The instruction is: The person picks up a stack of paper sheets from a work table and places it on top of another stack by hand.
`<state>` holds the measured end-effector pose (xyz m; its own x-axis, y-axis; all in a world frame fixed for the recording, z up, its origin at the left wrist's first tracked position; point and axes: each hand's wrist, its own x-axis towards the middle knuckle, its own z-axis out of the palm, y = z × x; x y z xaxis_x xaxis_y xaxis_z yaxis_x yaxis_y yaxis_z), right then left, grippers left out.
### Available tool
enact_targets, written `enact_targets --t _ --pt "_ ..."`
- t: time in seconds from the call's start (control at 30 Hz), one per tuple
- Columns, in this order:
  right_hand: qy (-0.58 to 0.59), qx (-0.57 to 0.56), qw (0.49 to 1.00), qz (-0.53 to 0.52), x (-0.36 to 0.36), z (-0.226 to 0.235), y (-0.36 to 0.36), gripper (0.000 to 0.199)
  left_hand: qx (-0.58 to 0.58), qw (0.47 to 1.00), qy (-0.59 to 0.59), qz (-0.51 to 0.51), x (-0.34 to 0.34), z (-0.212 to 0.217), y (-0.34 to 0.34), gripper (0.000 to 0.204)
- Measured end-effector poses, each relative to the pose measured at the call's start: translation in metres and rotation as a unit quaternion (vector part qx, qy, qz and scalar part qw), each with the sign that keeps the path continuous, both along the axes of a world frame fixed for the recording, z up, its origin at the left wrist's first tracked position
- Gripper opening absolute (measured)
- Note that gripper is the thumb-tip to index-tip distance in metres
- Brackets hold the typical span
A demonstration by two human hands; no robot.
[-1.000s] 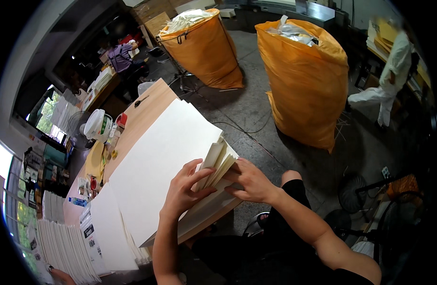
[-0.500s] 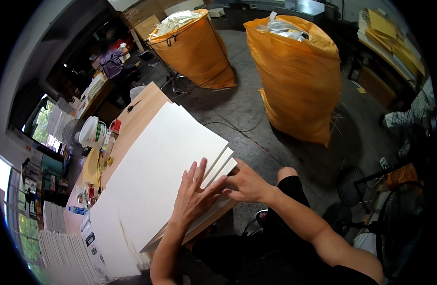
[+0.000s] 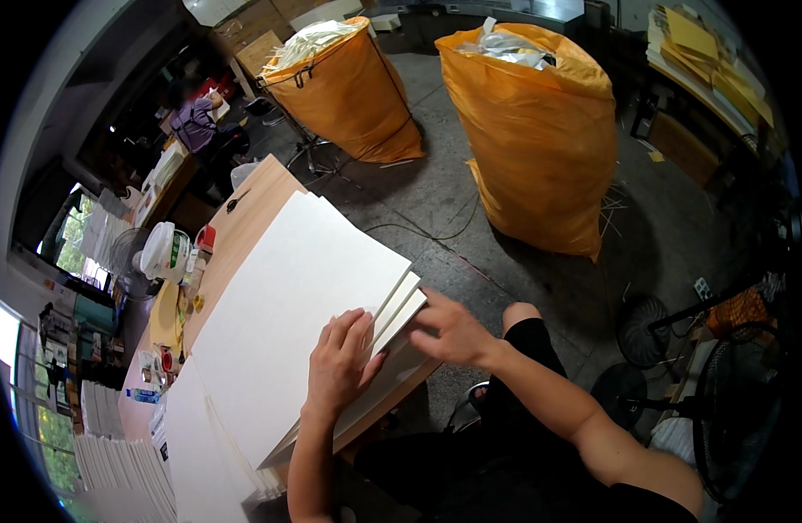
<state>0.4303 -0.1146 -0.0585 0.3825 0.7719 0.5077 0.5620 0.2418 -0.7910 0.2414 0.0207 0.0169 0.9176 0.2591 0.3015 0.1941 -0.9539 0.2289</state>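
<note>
A stack of large white sheets (image 3: 279, 296) lies slantwise on the wooden table, its layers stepped at the near right corner. My left hand (image 3: 336, 362) rests on the top sheet by the stepped edge, fingers slightly bent and thumb spread out beside the edge. At the right corner is my right hand (image 3: 453, 329), its fingertips against the sheet ends and its thumb apart from the fingers. Part of the right fingers is hidden behind the sheets. More white sheets (image 3: 192, 427) lie at the lower left of the stack, partly under it.
Scissors (image 3: 235, 202) lie on the table's far end (image 3: 266, 183). A white bucket (image 3: 164, 251), tape rolls and a bottle (image 3: 143, 396) line its left side. Two full orange sacks (image 3: 540, 148) stand on the floor beyond. Fans are at right; a person (image 3: 194, 122) sits far left.
My left hand has drawn its fingers in and shifted slightly left. My right thumb and fingers have moved away from the left hand, widening the gap between the hands.
</note>
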Motion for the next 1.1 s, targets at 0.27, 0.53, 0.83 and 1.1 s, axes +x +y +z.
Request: enact_targets --t 0.27,0.53,0.83,1.1 --pt "-0.062 -0.233 0.968 -0.067 0.03 0.038 -0.009 0.037 0.009 0.999 0.037 -0.011 0.004 0.015 0.002 0.062" --pt "0.513 -0.061 0.845 0.136 0.017 0.024 0.023 0.032 -0.061 0.998 0.024 -0.009 0.003 0.025 0.006 0.046" --pt "0.519 -0.025 0.841 0.148 0.014 0.019 0.025 0.031 -0.045 0.999 0.028 -0.013 0.004 0.023 0.007 0.062" --pt "0.508 -0.042 0.843 0.168 0.019 0.022 0.022 0.03 -0.025 0.999 0.03 -0.026 0.004 0.022 0.011 0.055"
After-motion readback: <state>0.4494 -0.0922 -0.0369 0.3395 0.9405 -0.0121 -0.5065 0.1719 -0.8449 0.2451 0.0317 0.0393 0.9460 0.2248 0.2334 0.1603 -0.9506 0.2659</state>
